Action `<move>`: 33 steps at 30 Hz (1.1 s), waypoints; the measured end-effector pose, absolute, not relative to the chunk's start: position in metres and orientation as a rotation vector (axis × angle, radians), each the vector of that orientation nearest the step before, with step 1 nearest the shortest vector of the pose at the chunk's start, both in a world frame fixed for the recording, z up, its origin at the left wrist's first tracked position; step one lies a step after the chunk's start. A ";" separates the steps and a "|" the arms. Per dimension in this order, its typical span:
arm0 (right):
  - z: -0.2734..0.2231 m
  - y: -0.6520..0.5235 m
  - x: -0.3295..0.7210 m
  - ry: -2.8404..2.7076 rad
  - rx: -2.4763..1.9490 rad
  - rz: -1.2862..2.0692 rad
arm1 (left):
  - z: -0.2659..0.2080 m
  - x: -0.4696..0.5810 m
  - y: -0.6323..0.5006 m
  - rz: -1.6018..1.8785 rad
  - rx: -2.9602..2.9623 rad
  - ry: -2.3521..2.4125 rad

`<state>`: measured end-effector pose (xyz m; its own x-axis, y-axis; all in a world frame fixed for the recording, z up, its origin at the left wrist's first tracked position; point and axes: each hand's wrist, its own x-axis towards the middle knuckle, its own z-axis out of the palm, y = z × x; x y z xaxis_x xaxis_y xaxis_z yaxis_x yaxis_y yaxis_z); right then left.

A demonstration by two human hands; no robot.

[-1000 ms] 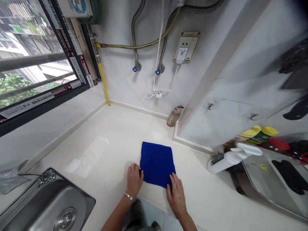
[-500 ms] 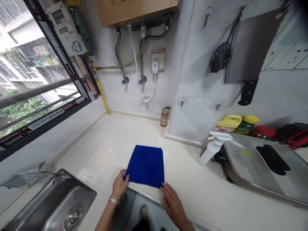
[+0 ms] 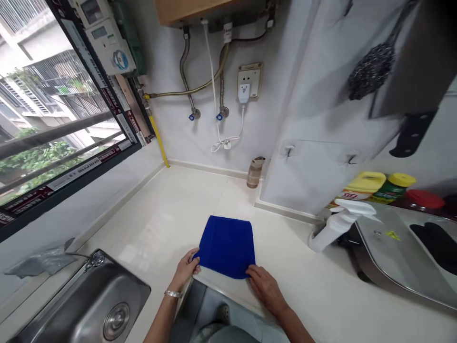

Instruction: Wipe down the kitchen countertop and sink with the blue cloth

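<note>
A blue cloth [image 3: 228,245] lies spread on the cream countertop, near its front edge. My left hand [image 3: 186,267] pinches the cloth's near left corner between thumb and fingers; a bracelet sits on that wrist. At the near right corner, my right hand [image 3: 263,283] has its fingertips closed on the cloth's edge, with the thumb mostly hidden. Apart from these two corners the cloth rests flat, with a faint fold line down its left side.
A steel sink [image 3: 85,305] is set in at the lower left. Rightward stand a white spray bottle [image 3: 333,228] and a glass-lidded electric pan [image 3: 403,257]. A brown bottle [image 3: 254,173] stands by the back wall. A cleaver [image 3: 410,85] and a steel scourer [image 3: 371,71] hang on the right wall.
The view has shifted, so everything sits a little differently in frame. My right fingers, earlier straighter beside the near right corner, are now bent and closed on it. My left hand keeps its corner.
</note>
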<state>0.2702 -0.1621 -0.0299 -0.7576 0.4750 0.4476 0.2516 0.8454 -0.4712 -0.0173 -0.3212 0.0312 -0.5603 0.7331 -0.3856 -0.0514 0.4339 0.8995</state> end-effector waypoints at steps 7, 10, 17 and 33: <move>-0.008 -0.135 0.252 -2.073 -0.875 1.407 | 0.059 -0.047 -0.311 1.191 0.661 1.699; 0.016 -0.110 0.228 -1.862 -1.009 1.504 | 0.070 -0.062 -0.277 1.239 0.694 1.711; 0.025 -0.038 0.174 -1.506 -1.260 1.412 | 0.066 -0.098 -0.185 1.399 0.750 1.843; -0.068 -0.162 0.381 -2.163 -1.367 0.037 | -0.012 0.020 -0.139 0.861 1.978 2.267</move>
